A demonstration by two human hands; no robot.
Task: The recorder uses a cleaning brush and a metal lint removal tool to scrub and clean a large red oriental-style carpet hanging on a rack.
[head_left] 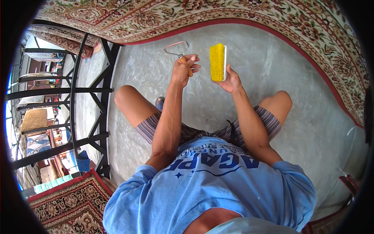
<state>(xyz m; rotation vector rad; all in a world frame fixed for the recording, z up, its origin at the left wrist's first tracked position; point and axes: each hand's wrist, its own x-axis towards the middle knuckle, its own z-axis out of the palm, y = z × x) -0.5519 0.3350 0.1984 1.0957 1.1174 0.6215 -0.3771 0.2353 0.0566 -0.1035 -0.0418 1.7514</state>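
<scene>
My left hand (180, 72) is closed around the wooden handle of a loop-headed scraper (183, 60). The tool's thin, angular metal loop points up and away from me. In my right hand (231, 80) is a scrub brush (217, 62) with dense yellow bristles and a white back. It is held upright by its lower end, bristles turned left toward the scraper. Both tools are raised over the grey floor, a short gap apart, touching neither each other nor the carpet.
A large floral carpet (187, 15) with a red edge hangs or drapes across the far side and down the right. Black metal railing (103, 89) stands at my left. Another patterned carpet (74, 202) lies at the lower left. Smooth concrete floor (272, 58) surrounds my bent legs.
</scene>
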